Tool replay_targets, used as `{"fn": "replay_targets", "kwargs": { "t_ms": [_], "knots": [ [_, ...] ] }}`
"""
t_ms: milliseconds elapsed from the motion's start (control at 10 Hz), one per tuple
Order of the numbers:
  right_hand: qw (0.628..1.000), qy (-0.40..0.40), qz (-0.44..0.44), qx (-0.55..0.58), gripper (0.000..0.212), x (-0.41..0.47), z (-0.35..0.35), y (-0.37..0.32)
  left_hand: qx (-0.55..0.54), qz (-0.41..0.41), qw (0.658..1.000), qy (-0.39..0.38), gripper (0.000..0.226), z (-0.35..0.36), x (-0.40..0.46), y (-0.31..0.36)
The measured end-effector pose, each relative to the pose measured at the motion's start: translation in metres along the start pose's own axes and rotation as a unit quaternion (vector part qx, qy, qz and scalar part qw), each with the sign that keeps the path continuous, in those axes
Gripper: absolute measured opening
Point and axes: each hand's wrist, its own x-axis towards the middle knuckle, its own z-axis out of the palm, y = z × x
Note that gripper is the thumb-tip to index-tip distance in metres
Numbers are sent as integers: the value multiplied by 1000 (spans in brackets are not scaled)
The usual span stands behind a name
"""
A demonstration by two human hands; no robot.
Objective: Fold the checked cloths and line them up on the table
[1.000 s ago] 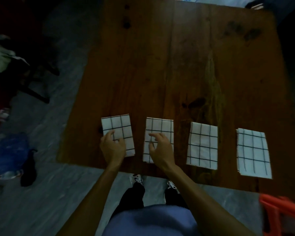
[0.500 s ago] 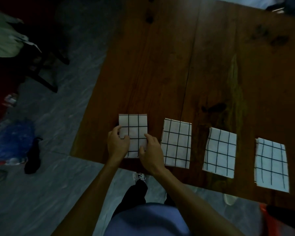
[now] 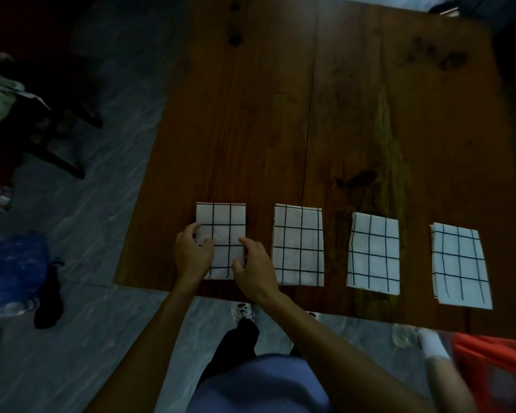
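Several folded white cloths with black checks lie in a row near the front edge of the wooden table (image 3: pixel 280 129). My left hand (image 3: pixel 192 254) holds the left edge of the leftmost cloth (image 3: pixel 224 222), thumb on top. On that cloth's right edge, my right hand (image 3: pixel 255 266) pinches with curled fingers. To the right lie the second cloth (image 3: pixel 298 242), the third cloth (image 3: pixel 374 251) and the fourth cloth (image 3: pixel 459 263), each flat and apart from its neighbours.
An orange crate (image 3: pixel 489 353) sits on the floor at the bottom right. A blue bag (image 3: pixel 12 263) and a black item (image 3: pixel 48 299) lie on the grey floor to the left. Dark chair legs (image 3: pixel 57 144) stand further left.
My right hand left the second cloth and came over to the right edge of the leftmost cloth. My left hand stayed on the leftmost cloth. The leftmost cloth now lies straighter.
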Motion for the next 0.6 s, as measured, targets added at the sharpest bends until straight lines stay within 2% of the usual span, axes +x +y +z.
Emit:
{"fn": "replay_targets", "kwargs": {
  "t_ms": [200,300,400,600],
  "knots": [
    [1000,6,-6,3,52,0,-1,-3,-1,6,1000,-6,45,-3,-2,0],
    [1000,13,-7,-13,51,-2,-3,-1,34,40,999,4,46,-2,-6,1],
    [999,29,4,-17,46,-7,-14,1,52,86,995,-10,46,-1,-16,4],
    [993,116,-11,-5,37,-16,-59,2,28,216,974,-68,36,-1,-30,25]
  ]
}}
